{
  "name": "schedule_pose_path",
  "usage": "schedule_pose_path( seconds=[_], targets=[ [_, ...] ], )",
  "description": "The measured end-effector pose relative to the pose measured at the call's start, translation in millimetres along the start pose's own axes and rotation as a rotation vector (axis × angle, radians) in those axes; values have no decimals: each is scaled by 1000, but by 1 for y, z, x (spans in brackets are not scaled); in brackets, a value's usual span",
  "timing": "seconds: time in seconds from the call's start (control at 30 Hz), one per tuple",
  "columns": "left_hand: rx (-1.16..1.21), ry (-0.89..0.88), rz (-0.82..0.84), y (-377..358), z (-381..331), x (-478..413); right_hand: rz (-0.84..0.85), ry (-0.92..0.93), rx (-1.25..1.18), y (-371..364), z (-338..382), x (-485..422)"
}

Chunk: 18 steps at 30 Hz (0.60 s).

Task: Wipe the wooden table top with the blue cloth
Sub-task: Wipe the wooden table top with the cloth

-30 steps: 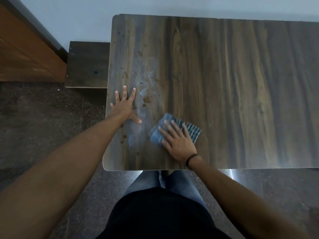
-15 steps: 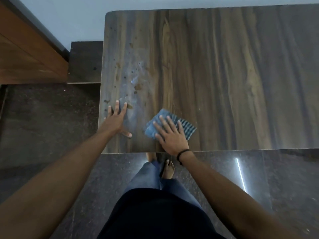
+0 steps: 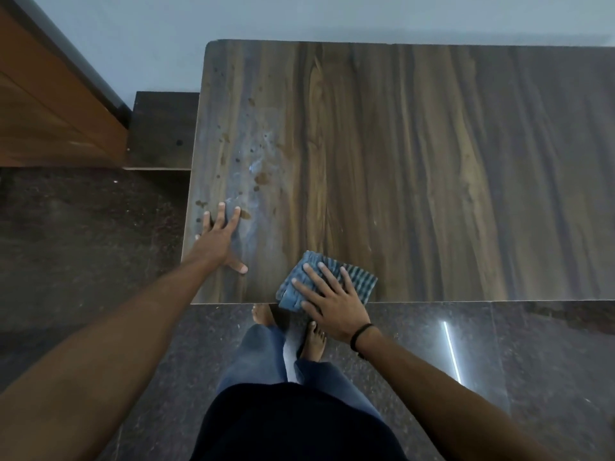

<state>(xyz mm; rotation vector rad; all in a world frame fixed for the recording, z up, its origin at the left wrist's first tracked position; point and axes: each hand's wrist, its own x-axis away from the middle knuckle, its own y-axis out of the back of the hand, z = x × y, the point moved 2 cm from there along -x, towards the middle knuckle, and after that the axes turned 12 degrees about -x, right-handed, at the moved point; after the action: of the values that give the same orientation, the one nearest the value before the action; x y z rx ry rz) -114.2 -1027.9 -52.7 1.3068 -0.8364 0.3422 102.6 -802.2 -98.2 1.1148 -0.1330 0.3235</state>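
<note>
Nearest the viewer, two bare feet stand on the dark polished floor just below the near edge of the wooden counter. At that edge lies the folded blue cloth, its near-left corner just over the lip. The right hand rests flat on top of it; the grip is apart, with fingers straight and spread, pressing rather than pinching. The cloth looks soft, light and ribbed, so it likely slides easily and may bunch. A broad flat palm over its middle seems the best hold. To the left, the left hand lies spread on the bare counter beside the left edge, its grip likewise apart and holding nothing. Farther off, brown stains and a pale smear mark the left part of the counter, judged unwiped. A pale wall lies beyond.
</note>
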Motion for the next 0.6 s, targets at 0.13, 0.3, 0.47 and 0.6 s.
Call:
schedule_pose_path(
  seconds=[0.13,0.3,0.47,0.6],
  targets=[
    [1,-22,30,0,-1,0,58,44,-3,24,-12,-50],
    [-27,-70,68,0,3,-7,38,-197,-95,64,-15,-138],
    [-36,-94,-25,10,26,-18,65,-192,-67,45,12,-112],
    [-9,-94,-85,41,49,-48,125,-51,-12,9,35,-48]
  ],
)
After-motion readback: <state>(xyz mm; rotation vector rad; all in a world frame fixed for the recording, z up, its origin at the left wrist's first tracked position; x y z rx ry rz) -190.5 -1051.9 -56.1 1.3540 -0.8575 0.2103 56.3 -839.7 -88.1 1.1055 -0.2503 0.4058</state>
